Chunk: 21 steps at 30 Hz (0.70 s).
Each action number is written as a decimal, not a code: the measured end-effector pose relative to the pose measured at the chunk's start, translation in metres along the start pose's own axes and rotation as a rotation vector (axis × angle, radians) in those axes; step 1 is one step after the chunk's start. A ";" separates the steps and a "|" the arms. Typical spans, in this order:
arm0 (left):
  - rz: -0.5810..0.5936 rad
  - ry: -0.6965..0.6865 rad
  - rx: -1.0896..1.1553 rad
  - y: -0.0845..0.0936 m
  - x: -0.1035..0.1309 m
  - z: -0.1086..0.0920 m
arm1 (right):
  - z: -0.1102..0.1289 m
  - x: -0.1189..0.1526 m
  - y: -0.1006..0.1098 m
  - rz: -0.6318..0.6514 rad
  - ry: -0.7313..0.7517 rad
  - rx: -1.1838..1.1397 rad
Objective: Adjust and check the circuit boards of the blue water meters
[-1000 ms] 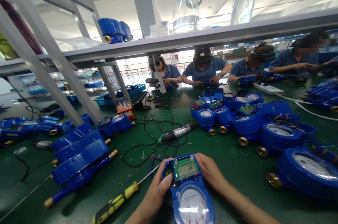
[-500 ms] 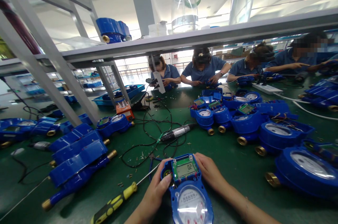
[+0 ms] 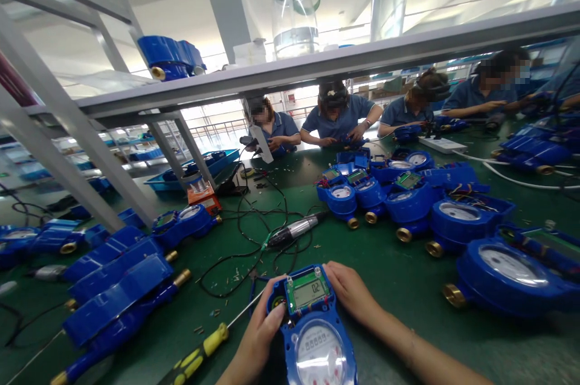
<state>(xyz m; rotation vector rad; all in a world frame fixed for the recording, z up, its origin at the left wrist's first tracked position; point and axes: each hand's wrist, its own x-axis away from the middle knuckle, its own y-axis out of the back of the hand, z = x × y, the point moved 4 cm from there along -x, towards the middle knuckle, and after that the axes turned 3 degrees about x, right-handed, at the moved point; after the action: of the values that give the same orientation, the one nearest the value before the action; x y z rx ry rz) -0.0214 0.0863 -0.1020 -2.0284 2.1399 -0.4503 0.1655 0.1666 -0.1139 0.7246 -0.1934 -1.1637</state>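
A blue water meter (image 3: 319, 336) with its upper housing uncovered lies between my hands at the bottom centre. Its small screen (image 3: 309, 293) on a green circuit board reads 0.2, and a round dial sits below. My left hand (image 3: 265, 324) grips the left side, thumb over the housing's edge by the wires. Along the right side of the housing my right hand (image 3: 348, 291) is closed, its fingertips partly hidden behind the meter. To the left lies a yellow and black screwdriver (image 3: 199, 352), its shaft pointing toward my left hand. Pliers (image 3: 254, 288) lie partly hidden behind that hand.
An electric screwdriver (image 3: 294, 231) with a looped black cable lies ahead, among scattered screws. Several blue meters (image 3: 502, 276) stand on the right, and more (image 3: 118, 300) are stacked left. A shelf (image 3: 290, 74) crosses above; co-workers (image 3: 342, 113) sit opposite.
The view has turned slightly, so the bench and background sit further left. Both hands keep their hold on the water meter, and the screen reading is the same.
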 end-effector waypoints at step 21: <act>-0.035 0.040 0.009 0.004 -0.001 0.004 | 0.001 0.001 0.001 -0.009 -0.001 -0.008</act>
<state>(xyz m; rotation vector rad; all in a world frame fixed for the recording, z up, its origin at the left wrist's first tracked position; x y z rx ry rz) -0.0237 0.0867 -0.1066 -2.0723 2.1236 -0.5092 0.1668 0.1653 -0.1128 0.7180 -0.1865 -1.1734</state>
